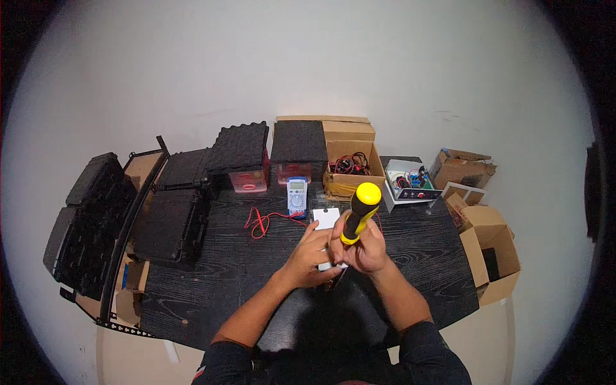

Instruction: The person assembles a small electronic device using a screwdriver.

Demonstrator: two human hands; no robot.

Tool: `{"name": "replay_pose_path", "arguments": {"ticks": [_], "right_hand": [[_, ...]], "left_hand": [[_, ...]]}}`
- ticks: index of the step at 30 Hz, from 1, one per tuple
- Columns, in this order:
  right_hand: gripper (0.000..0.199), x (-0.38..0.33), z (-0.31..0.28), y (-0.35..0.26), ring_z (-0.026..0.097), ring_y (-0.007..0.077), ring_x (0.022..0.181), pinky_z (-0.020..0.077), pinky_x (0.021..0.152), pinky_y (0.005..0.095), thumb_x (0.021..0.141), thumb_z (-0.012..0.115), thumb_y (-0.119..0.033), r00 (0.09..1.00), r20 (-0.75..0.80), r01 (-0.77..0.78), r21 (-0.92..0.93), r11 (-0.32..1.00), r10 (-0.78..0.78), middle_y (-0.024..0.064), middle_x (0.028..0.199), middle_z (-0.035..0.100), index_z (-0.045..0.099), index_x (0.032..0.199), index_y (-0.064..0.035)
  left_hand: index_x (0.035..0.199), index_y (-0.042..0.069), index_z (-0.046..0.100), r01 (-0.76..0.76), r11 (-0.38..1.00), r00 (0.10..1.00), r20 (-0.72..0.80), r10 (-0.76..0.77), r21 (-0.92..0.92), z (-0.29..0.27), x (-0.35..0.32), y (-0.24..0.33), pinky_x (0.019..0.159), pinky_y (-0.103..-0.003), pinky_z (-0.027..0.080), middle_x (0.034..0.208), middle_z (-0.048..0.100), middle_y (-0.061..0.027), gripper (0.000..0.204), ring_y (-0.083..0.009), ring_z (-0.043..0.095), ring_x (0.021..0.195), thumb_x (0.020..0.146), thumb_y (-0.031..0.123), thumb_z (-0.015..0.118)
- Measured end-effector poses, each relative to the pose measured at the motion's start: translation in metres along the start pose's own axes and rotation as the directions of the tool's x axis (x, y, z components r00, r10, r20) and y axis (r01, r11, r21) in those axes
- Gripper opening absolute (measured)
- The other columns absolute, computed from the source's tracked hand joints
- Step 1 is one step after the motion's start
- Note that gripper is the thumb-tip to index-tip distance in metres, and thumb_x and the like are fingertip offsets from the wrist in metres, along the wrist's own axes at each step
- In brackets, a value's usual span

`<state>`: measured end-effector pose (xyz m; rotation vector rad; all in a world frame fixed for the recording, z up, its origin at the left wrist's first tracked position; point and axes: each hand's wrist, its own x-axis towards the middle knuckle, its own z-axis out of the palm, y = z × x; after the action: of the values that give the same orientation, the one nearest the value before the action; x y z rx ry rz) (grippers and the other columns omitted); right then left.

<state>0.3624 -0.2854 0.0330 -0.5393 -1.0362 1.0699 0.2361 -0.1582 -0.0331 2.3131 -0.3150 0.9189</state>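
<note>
In my right hand (370, 249) is a screwdriver (362, 210) with a yellow and black handle, its butt end tilted up toward the camera. The fingers of that hand wrap the lower part of the handle, and the shaft is mostly hidden. My left hand (307, 258) is closed around a white flat-faced piece (326, 219) with a small dark spot near its far edge. Both hands meet over this white piece, covering much of it. Just beyond them lies a blue-grey multimeter (296, 196), and its red test leads (259, 222) curl on the table to the left.
The black wood-grain table (224, 282) carries black cases (168, 224) at left and black-topped red bins (249, 176) behind. A cardboard box of cables (351, 168) stands at the back, beside a white device with exposed wiring (410, 183). An open carton (491, 247) sits at right.
</note>
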Motion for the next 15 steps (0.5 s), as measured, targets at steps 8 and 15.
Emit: {"name": "replay_pose_path", "arguments": {"ticks": [8, 15], "right_hand": [[0.055, 0.0002, -0.0051, 0.0015, 0.054, 0.017, 0.062, 0.045, 0.06, 0.0283, 0.1, 0.056, -0.052, 0.99, 0.036, 0.141, -0.138, 0.98, -0.137, 0.011, 0.069, 0.058, 0.043, 0.122, -0.0036], [0.053, -0.0007, -0.0012, -0.001, 0.055, 0.0167, 0.066, 0.0444, 0.06, 0.0284, 0.102, 0.052, -0.052, 0.995, 0.051, 0.09, -0.106, 0.99, -0.085, 0.0135, 0.076, 0.061, 0.045, 0.12, -0.0019]], "left_hand": [[0.1, 0.014, 0.069, 0.013, 0.997, 0.999, 0.046, -0.016, 0.074, -0.0028, 0.0031, 0.0058, 0.115, -0.063, 0.026, 0.121, 0.065, -0.0083, 0.035, -0.0315, 0.054, 0.129, 0.069, 0.017, 0.084], [0.1, 0.013, 0.068, -0.008, 0.999, 1.0, 0.03, 0.007, 0.031, -0.0022, -0.0008, 0.0004, 0.114, -0.063, 0.027, 0.12, 0.065, -0.0084, 0.035, -0.0313, 0.055, 0.127, 0.069, 0.017, 0.084]]}}
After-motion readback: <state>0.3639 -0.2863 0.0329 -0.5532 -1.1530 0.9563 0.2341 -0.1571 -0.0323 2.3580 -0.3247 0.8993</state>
